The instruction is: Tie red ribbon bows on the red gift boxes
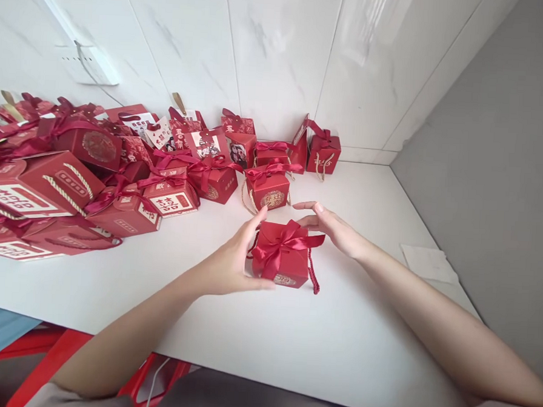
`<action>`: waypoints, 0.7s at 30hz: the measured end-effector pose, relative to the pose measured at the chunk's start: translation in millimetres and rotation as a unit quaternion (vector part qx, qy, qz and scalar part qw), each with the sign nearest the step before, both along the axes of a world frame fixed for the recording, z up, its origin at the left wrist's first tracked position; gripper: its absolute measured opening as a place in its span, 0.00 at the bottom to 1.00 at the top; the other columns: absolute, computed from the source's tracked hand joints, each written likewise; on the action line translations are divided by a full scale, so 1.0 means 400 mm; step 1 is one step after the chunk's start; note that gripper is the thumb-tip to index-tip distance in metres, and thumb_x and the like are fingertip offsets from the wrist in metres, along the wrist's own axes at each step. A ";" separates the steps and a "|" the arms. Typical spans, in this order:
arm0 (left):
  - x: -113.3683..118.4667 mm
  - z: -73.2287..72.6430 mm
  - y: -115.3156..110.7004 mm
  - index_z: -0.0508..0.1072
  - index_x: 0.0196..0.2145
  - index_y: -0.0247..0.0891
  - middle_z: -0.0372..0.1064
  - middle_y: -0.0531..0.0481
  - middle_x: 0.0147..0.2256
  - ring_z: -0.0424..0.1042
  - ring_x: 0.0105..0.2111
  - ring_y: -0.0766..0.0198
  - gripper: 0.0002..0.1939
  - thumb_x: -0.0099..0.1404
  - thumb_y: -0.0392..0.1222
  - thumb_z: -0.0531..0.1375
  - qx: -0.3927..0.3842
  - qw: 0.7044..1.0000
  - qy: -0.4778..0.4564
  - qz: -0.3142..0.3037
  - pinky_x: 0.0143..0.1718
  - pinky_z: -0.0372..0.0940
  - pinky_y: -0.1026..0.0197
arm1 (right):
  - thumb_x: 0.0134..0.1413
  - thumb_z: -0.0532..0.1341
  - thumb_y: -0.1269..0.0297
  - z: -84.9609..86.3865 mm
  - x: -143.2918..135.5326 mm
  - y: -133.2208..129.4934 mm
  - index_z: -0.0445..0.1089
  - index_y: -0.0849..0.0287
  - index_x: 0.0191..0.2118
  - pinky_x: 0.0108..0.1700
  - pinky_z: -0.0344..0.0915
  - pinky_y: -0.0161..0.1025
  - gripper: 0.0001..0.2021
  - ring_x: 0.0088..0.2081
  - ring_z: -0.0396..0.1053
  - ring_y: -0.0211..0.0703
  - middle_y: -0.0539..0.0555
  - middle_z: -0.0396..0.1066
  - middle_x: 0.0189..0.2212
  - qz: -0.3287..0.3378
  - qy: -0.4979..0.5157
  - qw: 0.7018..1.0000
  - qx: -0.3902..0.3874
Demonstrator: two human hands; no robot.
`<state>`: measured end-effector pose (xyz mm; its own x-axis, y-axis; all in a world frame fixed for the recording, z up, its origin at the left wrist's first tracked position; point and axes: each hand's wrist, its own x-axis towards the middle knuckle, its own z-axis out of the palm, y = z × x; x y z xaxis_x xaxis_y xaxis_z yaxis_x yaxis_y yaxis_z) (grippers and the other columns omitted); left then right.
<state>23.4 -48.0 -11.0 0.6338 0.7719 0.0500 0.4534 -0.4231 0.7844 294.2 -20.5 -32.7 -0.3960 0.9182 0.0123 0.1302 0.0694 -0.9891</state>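
A red gift box (283,266) sits on the white table, tied on top with a shiny red ribbon bow (287,242). Dark red rope handles (313,277) hang at its sides, and a gold emblem marks its near face. My left hand (234,259) is spread around the box's left side, thumb along the near lower edge and fingers toward the far corner; whether it presses on the box I cannot tell. At the far right corner, my right hand (331,228) is open, fingers stretched out beside the bow, holding nothing.
Just behind stands another red box (274,190) with pale rope handles. Many red gift boxes (120,211) are piled to the left along the tiled wall (279,58). A white paper piece (427,263) lies at right. Red stools (58,362) are below the front edge.
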 end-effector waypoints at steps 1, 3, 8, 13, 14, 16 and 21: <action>0.001 -0.012 0.001 0.32 0.70 0.54 0.41 0.37 0.70 0.50 0.68 0.42 0.62 0.52 0.52 0.71 -0.014 1.000 -0.009 0.011 0.59 0.64 0.42 | 0.67 0.43 0.41 0.005 0.005 0.001 0.63 0.55 0.58 0.57 0.64 0.56 0.28 0.45 0.76 0.51 0.57 0.79 0.40 0.009 0.001 1.000 -0.010; -0.005 -0.037 0.020 0.36 0.70 0.52 0.50 0.36 0.67 0.59 0.64 0.45 0.56 0.57 0.49 0.69 -0.028 0.998 -0.029 0.047 0.56 0.68 0.45 | 0.67 0.46 0.42 0.015 0.013 0.000 0.63 0.55 0.57 0.55 0.67 0.53 0.26 0.44 0.76 0.50 0.56 0.79 0.40 0.014 -0.009 1.000 0.004; -0.023 -0.083 0.074 0.47 0.68 0.44 0.58 0.37 0.63 0.60 0.63 0.46 0.47 0.58 0.48 0.67 0.015 0.997 -0.007 0.070 0.62 0.60 0.41 | 0.54 0.67 0.51 -0.001 0.014 -0.004 0.54 0.51 0.65 0.54 0.69 0.48 0.37 0.59 0.66 0.51 0.59 0.66 0.60 0.091 -0.049 0.991 0.081; 0.017 -0.111 0.034 0.32 0.69 0.44 0.47 0.30 0.67 0.51 0.67 0.43 0.66 0.47 0.54 0.73 0.025 0.995 -0.049 0.085 0.64 0.56 0.40 | 0.52 0.69 0.55 -0.082 -0.028 -0.010 0.61 0.56 0.59 0.52 0.71 0.49 0.31 0.49 0.74 0.50 0.57 0.74 0.51 0.041 -0.120 0.980 0.152; 0.028 -0.118 0.027 0.34 0.68 0.44 0.50 0.30 0.65 0.54 0.66 0.43 0.65 0.47 0.54 0.73 0.041 0.990 -0.063 0.120 0.63 0.57 0.39 | 0.52 0.68 0.56 -0.095 -0.037 -0.012 0.63 0.56 0.58 0.51 0.71 0.49 0.29 0.48 0.74 0.51 0.57 0.74 0.51 0.015 -0.126 0.975 0.183; 0.042 -0.132 0.027 0.40 0.66 0.44 0.56 0.31 0.62 0.61 0.62 0.43 0.60 0.47 0.53 0.73 0.094 0.977 -0.087 0.173 0.59 0.62 0.41 | 0.53 0.68 0.57 -0.110 -0.049 -0.017 0.62 0.56 0.59 0.52 0.71 0.50 0.29 0.51 0.72 0.53 0.60 0.71 0.53 -0.045 -0.140 0.959 0.244; 0.030 -0.151 0.110 0.51 0.62 0.40 0.56 0.33 0.61 0.60 0.62 0.45 0.50 0.51 0.61 0.69 0.318 0.925 -0.163 0.128 0.58 0.61 0.40 | 0.57 0.65 0.58 -0.114 -0.056 -0.021 0.52 0.51 0.66 0.55 0.69 0.51 0.35 0.62 0.62 0.54 0.62 0.61 0.63 -0.108 -0.132 0.932 0.320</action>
